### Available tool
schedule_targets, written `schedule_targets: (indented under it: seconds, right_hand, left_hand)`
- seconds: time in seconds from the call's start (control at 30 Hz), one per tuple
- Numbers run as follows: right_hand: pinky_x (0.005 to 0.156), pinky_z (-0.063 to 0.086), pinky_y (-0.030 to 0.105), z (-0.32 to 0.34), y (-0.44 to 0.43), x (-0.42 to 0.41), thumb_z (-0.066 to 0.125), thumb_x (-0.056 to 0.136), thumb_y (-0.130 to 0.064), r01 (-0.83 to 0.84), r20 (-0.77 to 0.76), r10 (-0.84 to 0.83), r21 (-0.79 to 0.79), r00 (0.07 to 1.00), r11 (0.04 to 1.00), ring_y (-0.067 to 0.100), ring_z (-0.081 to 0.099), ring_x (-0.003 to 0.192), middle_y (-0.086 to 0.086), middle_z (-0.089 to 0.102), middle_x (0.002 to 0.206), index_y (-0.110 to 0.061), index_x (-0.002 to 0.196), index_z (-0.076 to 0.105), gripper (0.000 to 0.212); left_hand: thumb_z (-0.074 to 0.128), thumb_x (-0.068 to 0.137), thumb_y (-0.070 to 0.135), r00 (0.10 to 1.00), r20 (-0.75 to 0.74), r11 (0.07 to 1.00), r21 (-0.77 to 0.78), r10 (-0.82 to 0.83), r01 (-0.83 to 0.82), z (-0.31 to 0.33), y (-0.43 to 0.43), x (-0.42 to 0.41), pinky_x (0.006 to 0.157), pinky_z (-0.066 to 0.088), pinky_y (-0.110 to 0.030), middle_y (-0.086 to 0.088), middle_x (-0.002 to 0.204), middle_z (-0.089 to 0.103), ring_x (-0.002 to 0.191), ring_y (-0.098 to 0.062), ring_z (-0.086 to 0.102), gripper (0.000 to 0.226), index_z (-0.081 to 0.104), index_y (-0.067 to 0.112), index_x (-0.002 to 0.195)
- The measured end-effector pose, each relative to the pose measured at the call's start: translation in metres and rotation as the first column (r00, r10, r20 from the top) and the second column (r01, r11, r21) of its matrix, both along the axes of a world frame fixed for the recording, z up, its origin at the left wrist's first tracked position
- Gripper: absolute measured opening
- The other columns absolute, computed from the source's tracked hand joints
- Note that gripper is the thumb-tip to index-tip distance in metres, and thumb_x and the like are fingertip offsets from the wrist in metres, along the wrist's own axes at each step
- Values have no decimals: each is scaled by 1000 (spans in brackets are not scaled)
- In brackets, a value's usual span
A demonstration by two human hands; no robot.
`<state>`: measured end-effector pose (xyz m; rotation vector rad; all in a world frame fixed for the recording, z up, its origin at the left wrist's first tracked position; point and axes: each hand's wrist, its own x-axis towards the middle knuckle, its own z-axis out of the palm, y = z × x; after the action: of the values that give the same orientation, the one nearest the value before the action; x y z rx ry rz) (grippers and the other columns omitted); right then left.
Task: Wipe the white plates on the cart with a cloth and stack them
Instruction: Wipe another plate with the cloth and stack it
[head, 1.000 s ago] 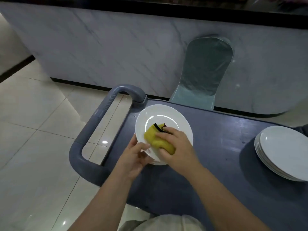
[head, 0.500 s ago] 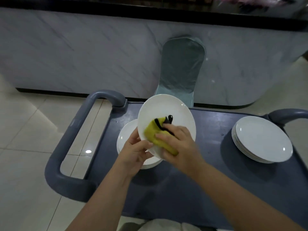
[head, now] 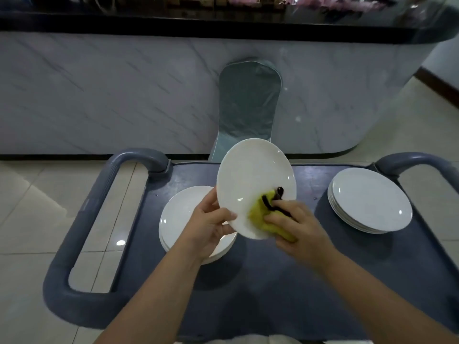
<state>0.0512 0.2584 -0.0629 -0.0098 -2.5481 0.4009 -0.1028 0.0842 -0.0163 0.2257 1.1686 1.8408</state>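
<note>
Gripping plate (head: 250, 180) rim at 8 o'clock with left hand (head: 208, 227), pressing clutched cloth (head: 258, 216) at 5 o'clock with right hand (head: 298, 232).

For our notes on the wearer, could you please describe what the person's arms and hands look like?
The left hand and right hand are bare: no gloves, rings or watch show. Both forearms are uncovered down to the frame's edge, so no sleeve is in view.
</note>
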Motion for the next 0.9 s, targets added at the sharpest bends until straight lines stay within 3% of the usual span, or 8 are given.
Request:
schedule_targets:
  seconds: [0.13, 0.2, 0.37, 0.57, 0.67, 0.73, 0.8, 0.9]
  right_hand:
    - [96, 42, 47, 22, 67, 1, 59, 81, -24, 269, -24, -270, -28, 963, 963, 32, 53, 105, 13, 58, 126, -17, 113, 68, 34]
    - [103, 38, 39, 38, 56, -26, 59, 82, -25, 352, -78, -361, -103, 929, 930, 33, 53, 108, 14, 58, 127, -13, 114, 69, 36]
    - [101, 38, 35, 19, 0, -5, 66, 82, -23, 43, -64, -51, -112, 997, 993, 25, 50, 111, 5, 51, 127, -19, 110, 65, 29]
    - [96, 43, 42, 33, 70, 37, 55, 94, -32, 45, 123, -38, -61, 992, 997, 24, 52, 113, -1, 51, 132, -24, 121, 58, 28]
    - [106, 36, 37, 75, 89, 29, 54, 97, -31, -59, 35, 59, -2, 998, 998, 25, 49, 124, 0, 52, 135, -20, 123, 58, 29]
    - [108, 34, 36, 98, 93, 18, 56, 95, -24, -108, -21, 106, -99, 994, 989, 25, 46, 129, 3, 52, 137, -14, 126, 59, 33]
    - [109, 34, 38, 109, 97, 7, 59, 92, -21, -118, -18, 117, -227, 993, 967, 24, 44, 132, 5, 51, 139, -10, 130, 59, 39]
    - [112, 31, 38, 109, 102, 5, 65, 88, -33, -22, 163, 78, -323, 984, 946, 9, 37, 133, -10, 47, 140, -30, 139, 49, 54]
  left_hand:
    - [58, 67, -11, 996, -11, 996, -29, -89, 89, -9, 14, 22, 83, 54, -51, -5, 107, 71, 97, -24, 66, 55, 72, 24, 107]
    - [59, 68, -9, 993, -21, 993, -24, -120, 119, -7, 27, 30, 86, 54, -53, -8, 109, 70, 100, -27, 65, 55, 69, 22, 113]
    - [58, 70, -10, 991, -74, 993, -6, -115, 115, 3, 37, 11, 85, 48, -51, -13, 109, 68, 97, -31, 63, 55, 68, 19, 116]
    - [54, 97, 14, 938, -346, 971, -231, -22, -62, 11, 40, -7, 68, 58, -35, 6, 98, 73, 85, -14, 68, 24, 67, 26, 114]
    - [50, 100, 27, 772, -635, 926, -287, 10, -247, 17, 61, -3, 63, 48, -18, 11, 85, 68, 77, -8, 61, 18, 68, 23, 102]
    - [51, 99, 29, 537, -837, 886, -323, -104, -333, 23, 74, 6, 59, 37, -9, 15, 76, 61, 72, 0, 54, 14, 61, 27, 89]
    - [53, 97, 33, 335, -923, 871, -314, -188, -377, 27, 81, 14, 54, 33, -12, 14, 67, 55, 67, -1, 51, 16, 56, 28, 82]
    - [55, 96, 30, 218, -967, 900, -208, -131, -384, 26, 86, 21, 53, 33, -19, 9, 60, 50, 60, -13, 46, 22, 52, 21, 76]
